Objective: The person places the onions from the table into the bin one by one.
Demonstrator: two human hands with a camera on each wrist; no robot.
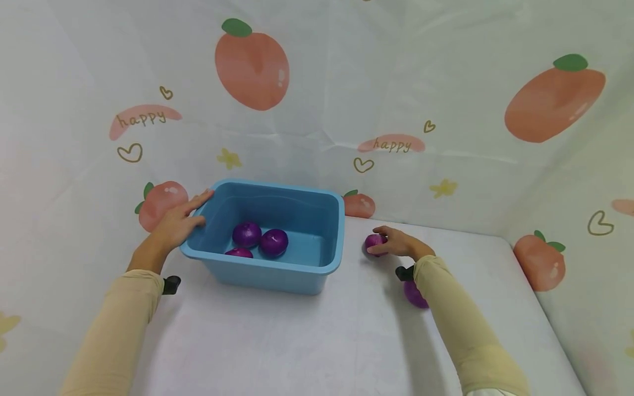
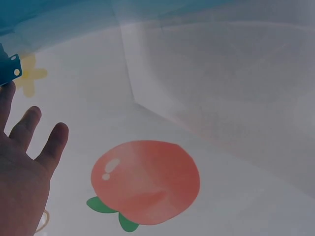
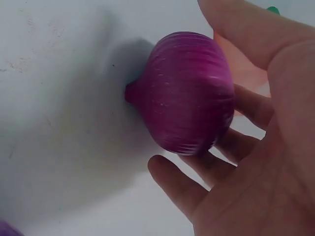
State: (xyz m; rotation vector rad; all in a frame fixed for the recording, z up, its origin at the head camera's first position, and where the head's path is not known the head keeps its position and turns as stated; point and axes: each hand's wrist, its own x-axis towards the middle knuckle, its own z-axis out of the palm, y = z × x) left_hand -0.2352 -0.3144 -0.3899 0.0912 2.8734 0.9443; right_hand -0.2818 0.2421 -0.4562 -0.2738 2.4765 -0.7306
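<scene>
My right hand (image 1: 398, 242) is spread around a purple onion (image 3: 189, 93) on the white table, to the right of a blue tub (image 1: 267, 268). In the right wrist view the thumb stands apart from the onion, and the other fingers (image 3: 211, 167) lie along its far and lower sides. My left hand (image 1: 173, 225) rests on the tub's left rim. Its fingers (image 2: 51, 145) look straight in the left wrist view. Inside the tub lie several round purple vegetables (image 1: 246, 235), one partly hidden by the front wall.
Another round purple vegetable (image 1: 415, 295) lies on the table, partly covered by the right sleeve. A pale sheet (image 1: 317, 99) printed with fruit and hearts hangs behind the table (image 1: 277, 341) and along its right side.
</scene>
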